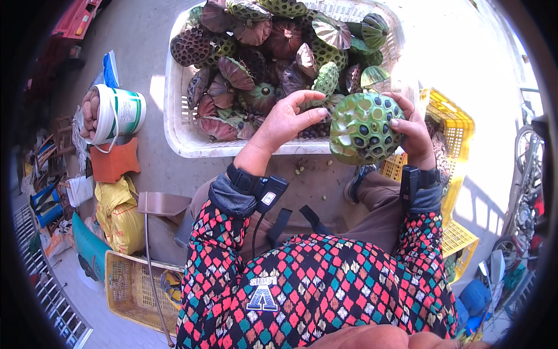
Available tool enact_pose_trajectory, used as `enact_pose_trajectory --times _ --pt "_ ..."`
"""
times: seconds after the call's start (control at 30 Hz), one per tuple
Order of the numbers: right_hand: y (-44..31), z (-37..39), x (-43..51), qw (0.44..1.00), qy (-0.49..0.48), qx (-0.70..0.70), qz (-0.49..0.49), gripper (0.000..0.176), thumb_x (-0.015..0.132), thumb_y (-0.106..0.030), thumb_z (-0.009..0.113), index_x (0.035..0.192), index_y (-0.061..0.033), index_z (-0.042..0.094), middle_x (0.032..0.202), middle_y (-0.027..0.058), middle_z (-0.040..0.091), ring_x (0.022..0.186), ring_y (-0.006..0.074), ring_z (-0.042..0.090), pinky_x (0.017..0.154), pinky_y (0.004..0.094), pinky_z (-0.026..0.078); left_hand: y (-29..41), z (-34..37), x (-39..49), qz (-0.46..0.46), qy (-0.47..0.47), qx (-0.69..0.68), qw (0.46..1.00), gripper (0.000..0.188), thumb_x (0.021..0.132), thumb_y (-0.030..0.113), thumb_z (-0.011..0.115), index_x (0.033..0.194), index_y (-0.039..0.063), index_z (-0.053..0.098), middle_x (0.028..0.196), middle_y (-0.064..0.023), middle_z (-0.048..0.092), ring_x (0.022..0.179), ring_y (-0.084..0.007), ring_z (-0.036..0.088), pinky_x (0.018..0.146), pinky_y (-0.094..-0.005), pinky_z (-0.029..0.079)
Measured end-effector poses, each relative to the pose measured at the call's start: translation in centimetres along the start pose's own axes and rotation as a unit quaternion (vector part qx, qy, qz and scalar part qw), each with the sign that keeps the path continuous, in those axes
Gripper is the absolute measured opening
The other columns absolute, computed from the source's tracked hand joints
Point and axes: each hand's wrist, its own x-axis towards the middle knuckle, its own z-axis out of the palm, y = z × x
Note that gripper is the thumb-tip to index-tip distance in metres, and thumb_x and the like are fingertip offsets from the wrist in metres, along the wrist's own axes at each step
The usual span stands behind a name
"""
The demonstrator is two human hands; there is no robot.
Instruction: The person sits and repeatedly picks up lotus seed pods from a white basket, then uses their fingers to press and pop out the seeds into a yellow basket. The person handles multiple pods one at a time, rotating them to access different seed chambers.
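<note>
My right hand [412, 126] grips a large green lotus seed pod [366, 128] by its right edge, the thumb pressed on its face. Dark seeds sit in the pod's right and lower holes, while the holes at its upper left look empty and torn. My left hand [290, 118] is just left of the pod, apart from it, thumb and forefinger spread with nothing seen between them. Beneath both hands stands a white plastic crate [244, 150] heaped with green, brown and purplish lotus pods [261, 94]. Loose dark seeds [316, 131] show near its front wall.
Yellow plastic crates [462, 131] stand on the right, one holding spent-looking pods. To the left are a white bucket [128, 113] of reddish-brown tubers, an orange stool [115, 160], a yellow sack [120, 218] and a yellowish crate [130, 292]. Green bits [301, 169] lie on the floor.
</note>
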Motion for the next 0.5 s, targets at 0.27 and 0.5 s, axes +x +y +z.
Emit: enact_pose_trajectory --times 0.27,0.5 --pt "2.6 3.3 0.6 0.991 -0.071 -0.091 0.065 0.055 0.071 -0.009 0.075 0.122 -0.0008 0.054 0.114 0.0058 0.061 0.106 0.0147 0.057 0.095 0.0285 0.043 -1.0 1.2 0.0 -0.027 -0.094 -0.063 0.993 0.03 0.091 0.017 0.063 0.114 -0.002 0.061 0.099 -0.0021 0.065 0.088 -0.0076 0.059 0.079 -0.0228 0.048" --pt "3.1 1.1 1.7 0.997 0.078 -0.005 0.019 0.051 0.09 -0.033 0.062 0.129 -0.0041 0.047 0.117 0.0083 0.059 0.105 0.0151 0.057 0.091 0.0298 0.045 -0.3 0.0 -0.2 0.018 0.03 -0.274 0.961 0.025 0.09 0.015 0.064 0.109 0.0 0.061 0.098 -0.0038 0.066 0.084 -0.0084 0.061 0.077 -0.0238 0.05"
